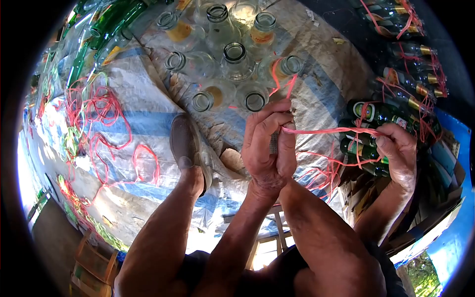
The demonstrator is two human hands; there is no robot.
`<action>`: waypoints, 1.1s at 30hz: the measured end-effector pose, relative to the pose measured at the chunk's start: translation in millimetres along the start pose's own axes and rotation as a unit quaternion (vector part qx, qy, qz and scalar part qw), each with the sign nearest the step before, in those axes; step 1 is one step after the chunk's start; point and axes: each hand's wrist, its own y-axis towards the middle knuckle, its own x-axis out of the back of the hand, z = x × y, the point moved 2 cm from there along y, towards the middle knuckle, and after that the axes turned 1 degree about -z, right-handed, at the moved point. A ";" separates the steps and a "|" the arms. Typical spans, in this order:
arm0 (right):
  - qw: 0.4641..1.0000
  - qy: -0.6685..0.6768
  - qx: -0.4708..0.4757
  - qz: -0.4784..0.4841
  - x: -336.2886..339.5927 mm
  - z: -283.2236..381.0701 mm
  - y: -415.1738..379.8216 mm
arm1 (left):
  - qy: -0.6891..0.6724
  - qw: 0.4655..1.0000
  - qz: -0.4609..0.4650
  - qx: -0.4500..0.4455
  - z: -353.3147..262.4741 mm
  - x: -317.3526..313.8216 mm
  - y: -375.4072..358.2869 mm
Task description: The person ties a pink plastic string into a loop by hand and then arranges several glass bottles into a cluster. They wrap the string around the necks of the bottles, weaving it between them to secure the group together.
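Observation:
A strand of pink plastic twine (pixel 331 130) runs taut between my two hands. My left hand (pixel 269 143) is closed on it, just in front of a group of upright clear glass bottles. Off to the right, my right hand (pixel 400 151) pinches the other stretch of the twine between thumb and fingers. From the left hand the twine continues up to a clear bottle (pixel 282 69) with an orange label, where a loop lies around its upper part. The nearest bottle (pixel 255 99) stands just beyond my left knuckles. Several more bottles are packed beside it.
A worn white and blue tarp (pixel 143 123) covers the ground. Loose pink twine (pixel 101 106) lies tangled at left, near green bottles (pixel 111 22). Tied bundles of bottles (pixel 413 84) line the right side. My shoe (pixel 185 141) rests on the tarp; a wooden chair (pixel 91 265) stands lower left.

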 end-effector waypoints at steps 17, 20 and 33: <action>0.992 0.054 0.095 -0.065 -47.7 9.0 18.8 | 0.007 0.999 -0.037 0.035 2.6 17.4 -9.0; 0.988 0.059 0.131 -0.051 -58.1 28.6 27.3 | -0.009 0.997 -0.048 0.056 4.2 20.5 -6.6; 0.963 -0.172 0.162 0.128 -26.0 78.2 111.1 | -0.151 0.960 -0.116 0.206 3.5 28.3 -3.1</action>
